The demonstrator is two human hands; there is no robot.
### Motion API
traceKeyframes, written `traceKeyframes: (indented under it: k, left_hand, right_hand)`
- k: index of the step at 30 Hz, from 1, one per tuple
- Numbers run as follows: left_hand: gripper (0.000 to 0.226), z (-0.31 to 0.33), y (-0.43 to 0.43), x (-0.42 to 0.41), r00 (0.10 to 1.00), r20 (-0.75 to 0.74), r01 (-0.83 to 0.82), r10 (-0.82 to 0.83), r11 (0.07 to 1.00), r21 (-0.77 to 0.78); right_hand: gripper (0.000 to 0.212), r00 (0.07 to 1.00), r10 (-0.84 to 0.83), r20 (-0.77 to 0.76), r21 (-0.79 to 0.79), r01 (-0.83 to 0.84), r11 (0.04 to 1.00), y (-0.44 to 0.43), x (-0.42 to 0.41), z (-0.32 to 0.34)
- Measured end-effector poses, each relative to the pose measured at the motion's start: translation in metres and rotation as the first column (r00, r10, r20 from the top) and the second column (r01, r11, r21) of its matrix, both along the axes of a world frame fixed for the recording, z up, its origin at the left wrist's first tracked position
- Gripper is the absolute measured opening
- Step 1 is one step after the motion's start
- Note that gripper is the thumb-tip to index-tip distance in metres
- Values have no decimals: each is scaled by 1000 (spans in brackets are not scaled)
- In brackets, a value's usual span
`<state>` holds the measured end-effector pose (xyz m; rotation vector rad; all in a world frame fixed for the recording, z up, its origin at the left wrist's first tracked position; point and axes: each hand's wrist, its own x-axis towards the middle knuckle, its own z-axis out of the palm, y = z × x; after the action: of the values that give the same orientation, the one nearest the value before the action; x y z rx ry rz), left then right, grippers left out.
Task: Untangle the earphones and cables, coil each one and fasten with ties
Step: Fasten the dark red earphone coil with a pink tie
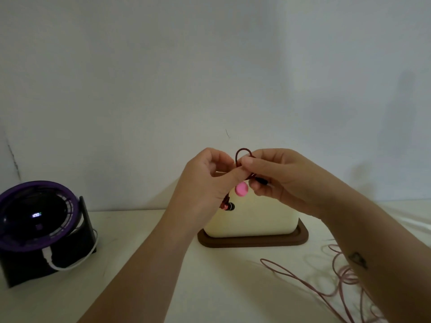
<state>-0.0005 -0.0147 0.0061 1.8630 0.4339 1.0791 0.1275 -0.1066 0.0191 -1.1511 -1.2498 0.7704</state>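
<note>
Pink cable [326, 294] lies in loose loops on the white table [221, 287] at our near right. Above it we hold the red earphones [239, 153] raised. Our left hand [205, 183] pinches the cord, an earbud [229, 206] dangling below, and our right hand [284, 180] grips the loop and black plug [262, 180]. A pink disc [240, 190] hangs between them. Behind stand a cream box [256, 220] and, to the left, a purple fan [37, 220].

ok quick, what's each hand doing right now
Left hand: fingers pinch the dark red earphone cable.
Right hand: fingers grip the same cable, by its black plug.
</note>
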Motion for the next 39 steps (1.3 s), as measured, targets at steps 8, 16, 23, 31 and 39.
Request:
traceKeyframes:
  k: [8,16,23,31,39]
  left_hand:
    - [8,0,0,-2,928,110,373,-357,877,-303]
    - [12,0,5,-3,956,146,286,-256,927,-244]
    - [7,4,7,-11,995,-19,99,-98,993,63]
    - [5,5,19,-18,984,-16,179,-180,983,-38]
    - [12,3,25,-19,974,-54,218,-219,976,-17]
  right_hand:
    - [11,977,30,-211,69,-16,998,5,8,-3]
    - [13,903,66,-426,118,-16,993,18,5,-14]
    - [10,820,88,-566,114,-27,993,21,1,-16]
    - [15,723,103,-683,88,-59,994,25,-6,-20]
    - [14,957,2,-290,16,3,1000,12,0,-11]
